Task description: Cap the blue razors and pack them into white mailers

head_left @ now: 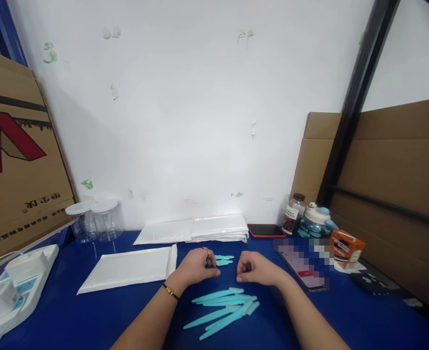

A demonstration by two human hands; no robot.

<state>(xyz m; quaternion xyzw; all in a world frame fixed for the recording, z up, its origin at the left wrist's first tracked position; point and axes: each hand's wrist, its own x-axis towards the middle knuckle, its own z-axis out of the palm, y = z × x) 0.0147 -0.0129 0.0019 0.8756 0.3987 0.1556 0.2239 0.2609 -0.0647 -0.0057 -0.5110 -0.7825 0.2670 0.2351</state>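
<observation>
Nearest sticks [225, 319]: turquoise, fanned on the blue table [101, 321], I see.
Left hand [198, 265]: curled at the far sticks [224, 263]; I can't tell whether fingers clamp one.
Right hand [256, 267]: fingers curled, thumb contact unclear from here.

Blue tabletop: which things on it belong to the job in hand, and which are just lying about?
Seemingly in the job:
turquoise sticks, near the left hand and right hand
perhaps the flat white packet

Seemingly just lying about:
clear jars
brown-capped bottle
orange box
power strip
</observation>
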